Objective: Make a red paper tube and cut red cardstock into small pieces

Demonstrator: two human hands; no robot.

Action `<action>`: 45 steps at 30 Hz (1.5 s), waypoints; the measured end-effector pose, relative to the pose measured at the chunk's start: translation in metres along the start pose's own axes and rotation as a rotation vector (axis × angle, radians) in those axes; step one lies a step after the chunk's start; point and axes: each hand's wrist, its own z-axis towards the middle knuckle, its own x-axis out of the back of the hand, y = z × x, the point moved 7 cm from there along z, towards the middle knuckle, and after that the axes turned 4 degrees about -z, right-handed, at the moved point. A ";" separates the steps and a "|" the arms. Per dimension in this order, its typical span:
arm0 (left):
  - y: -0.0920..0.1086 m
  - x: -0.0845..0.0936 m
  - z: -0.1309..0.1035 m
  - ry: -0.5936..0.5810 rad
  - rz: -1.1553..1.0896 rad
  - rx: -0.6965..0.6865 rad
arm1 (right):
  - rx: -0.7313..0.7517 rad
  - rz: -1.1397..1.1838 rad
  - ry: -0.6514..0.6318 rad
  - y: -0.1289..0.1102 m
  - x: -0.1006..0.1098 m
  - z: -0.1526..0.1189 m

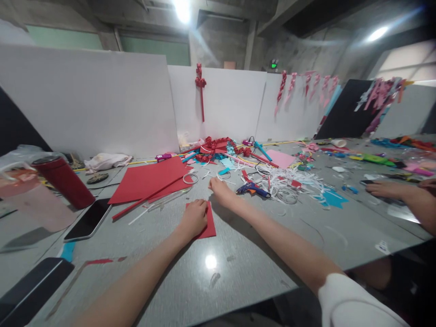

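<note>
My left hand [195, 219] rests with curled fingers on a small folded-looking piece of red paper [210, 225], pressing it to the table. Just to the right and farther forward, my right hand [221, 192] is closed, fingertips together; anything between them is too small to make out. A blue hot glue gun [255, 190] lies to the right of that hand. Left of it is a coil of pale wire [190, 178] beside large red sheets [150, 179], with a thin red stick [150, 198] across them.
White paper scraps [289, 179] and red curled ribbon pieces [214, 150] are heaped ahead. At left are a red tumbler [64, 181], a phone [89, 220] and a pink jug [36, 200]. Another person's hand [384, 188] is at right, by a dark phone-like object.
</note>
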 end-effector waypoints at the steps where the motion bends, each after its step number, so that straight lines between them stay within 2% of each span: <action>1: 0.000 0.000 0.000 -0.002 -0.005 0.000 | -0.006 0.032 0.005 0.004 0.004 0.002; 6: -0.002 0.000 -0.001 -0.004 -0.003 0.013 | -0.009 0.178 0.041 0.025 0.022 0.003; 12: -0.004 -0.004 0.000 -0.009 0.000 0.008 | -0.006 0.281 0.138 0.031 0.037 0.003; 16: -0.003 -0.003 0.000 -0.011 0.007 0.014 | -0.055 0.255 0.096 0.036 0.037 0.010; 18: -0.003 -0.002 -0.001 -0.007 0.010 0.010 | -0.047 0.197 0.081 0.037 0.037 0.008; 20: -0.003 -0.003 -0.001 -0.007 0.016 0.007 | -0.054 0.032 0.040 0.039 0.035 0.002; 24: -0.003 -0.004 0.000 -0.006 0.032 0.002 | -0.163 -0.266 -0.059 0.046 0.026 -0.020; 28: -0.001 -0.006 0.000 -0.014 0.075 -0.020 | -0.198 -0.398 -0.120 0.039 0.015 -0.038; 32: 0.004 -0.006 -0.001 -0.032 0.140 -0.065 | -0.207 -0.430 -0.086 0.026 0.018 -0.042; 39: 0.003 -0.013 -0.002 -0.049 0.116 -0.112 | -0.197 -0.339 -0.174 0.018 0.027 -0.055; 45: 0.005 -0.020 0.005 -0.147 0.156 -0.120 | -0.263 -0.074 -0.112 0.034 0.039 -0.079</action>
